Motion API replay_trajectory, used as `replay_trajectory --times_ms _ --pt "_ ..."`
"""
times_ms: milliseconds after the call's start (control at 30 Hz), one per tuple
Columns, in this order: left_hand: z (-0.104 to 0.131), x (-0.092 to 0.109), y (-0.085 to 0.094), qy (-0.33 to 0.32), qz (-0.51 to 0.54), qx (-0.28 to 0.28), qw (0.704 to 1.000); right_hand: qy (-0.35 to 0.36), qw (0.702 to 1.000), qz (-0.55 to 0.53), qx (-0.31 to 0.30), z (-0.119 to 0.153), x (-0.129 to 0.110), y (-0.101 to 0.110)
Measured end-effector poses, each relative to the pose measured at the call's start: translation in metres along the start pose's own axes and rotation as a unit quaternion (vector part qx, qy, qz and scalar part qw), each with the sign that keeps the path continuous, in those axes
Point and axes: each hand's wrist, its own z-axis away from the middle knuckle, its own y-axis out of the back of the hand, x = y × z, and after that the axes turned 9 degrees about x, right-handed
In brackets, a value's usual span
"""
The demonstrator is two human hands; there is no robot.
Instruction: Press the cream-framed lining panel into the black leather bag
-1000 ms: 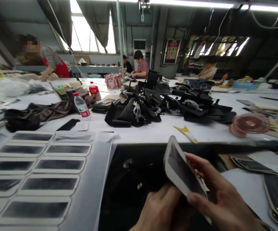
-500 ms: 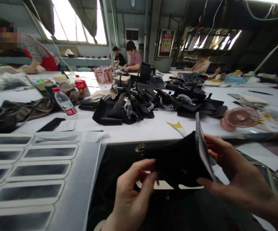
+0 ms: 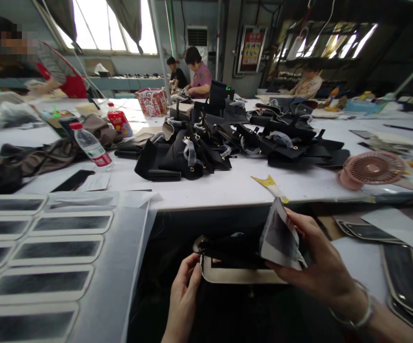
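Note:
A black bag piece [image 3: 242, 247] with a pale-edged panel [image 3: 242, 276] lies across the dark area below the table edge. At its left end, my left hand [image 3: 185, 290] pinches the edge between thumb and fingers, near a round metal-looking part [image 3: 199, 244]. My right hand [image 3: 320, 267] grips a grey and whitish flap [image 3: 280, 236] at the right end, thumb below and fingers behind. The flap's face is turned toward me. Dark material hides where the flap joins the bag piece.
Black bags [image 3: 192, 152] are heaped on the white table [image 3: 206, 193]. A pink fan [image 3: 372, 169], yellow-handled tool [image 3: 270, 186] and water bottle [image 3: 92, 147] stand or lie around them. Pale-framed panels [image 3: 56, 248] lie left, dark trimmed pieces [image 3: 406, 276] right. People work behind.
My left hand has moved left and down to the bag piece's end. My right hand has tilted the flap, so its grey face shows. The view has shifted slightly.

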Motion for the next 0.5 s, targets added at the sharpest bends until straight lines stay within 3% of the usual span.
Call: replay_trajectory --times_ms 167,300,500 --pt "-0.002 -0.009 -0.001 0.002 0.005 -0.005 1.0 0.108 0.984 0.132 -0.058 0.009 0.008 0.003" --pt "-0.003 -0.017 0.0 0.008 0.027 0.009 1.0 0.11 0.958 0.243 -0.109 0.016 0.007 0.004" --pt "-0.01 -0.039 -0.016 0.076 0.176 -0.017 0.981 0.102 0.957 0.186 -0.199 0.01 -0.001 -0.012"
